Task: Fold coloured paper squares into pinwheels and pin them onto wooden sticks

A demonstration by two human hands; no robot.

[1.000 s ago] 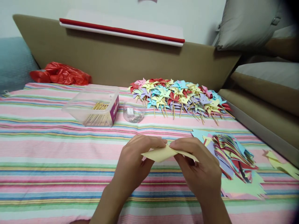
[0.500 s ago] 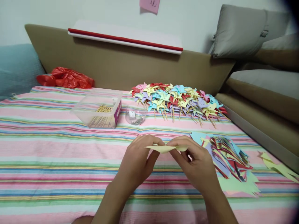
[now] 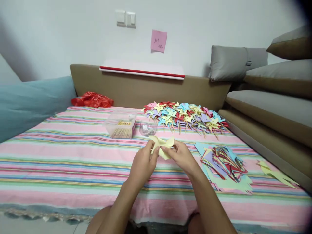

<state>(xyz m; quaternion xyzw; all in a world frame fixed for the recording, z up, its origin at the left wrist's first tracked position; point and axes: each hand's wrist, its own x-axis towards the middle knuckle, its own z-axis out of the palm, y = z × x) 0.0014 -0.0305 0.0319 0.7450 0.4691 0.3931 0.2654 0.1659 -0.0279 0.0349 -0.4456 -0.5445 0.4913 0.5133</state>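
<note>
Between both hands I hold a pale yellow paper pinwheel (image 3: 165, 154), its curled blades facing up toward me. My left hand (image 3: 145, 161) pinches its left side, thumb near the middle. From the right, my right hand (image 3: 181, 157) grips it with the thumb pressed by the centre, where a small dark spot shows. No stick is visible on this pinwheel. Just beyond my hands stands a small clear round tub (image 3: 148, 129) with tiny metal pieces inside. Left of that is a clear plastic box (image 3: 109, 126) holding many thin wooden sticks (image 3: 123, 132).
A heap of finished-looking coloured pinwheels (image 3: 185, 117) on sticks lies at the back right. Stacked cut paper sheets (image 3: 219, 165) are to my right, with loose yellow paper pieces (image 3: 275, 174) beyond. A red plastic bag (image 3: 94, 99) rests at the back left; grey cushions (image 3: 278, 104) line the right.
The view has tilted up and drawn back, showing more wall. Between my hands the yellow paper has turned from nearly edge-on to showing its face and blades.
</note>
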